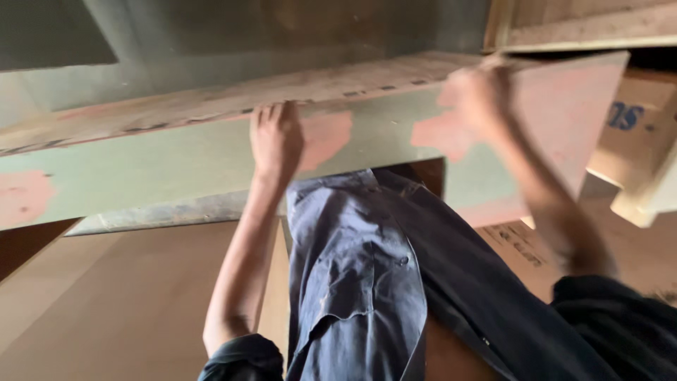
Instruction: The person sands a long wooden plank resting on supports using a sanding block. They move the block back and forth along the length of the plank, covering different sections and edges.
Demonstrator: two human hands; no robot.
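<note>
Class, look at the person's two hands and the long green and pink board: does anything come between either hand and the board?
Nothing visible does. The left hand lies flat on the board, and the blurred right hand grips its upper edge.

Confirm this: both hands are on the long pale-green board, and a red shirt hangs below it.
Wrong colour. The head view shows a blue shirt, not red, below the board. The left hand and right hand are on the board.

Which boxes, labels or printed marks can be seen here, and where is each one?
Cardboard box: right edge, behind the raised board; tan, with blue print.
Flat cardboard sheet: lower right, beside the right forearm; brown, with dark print.
Printed marks: along the board's top edge; small, dark, blurred.
</note>
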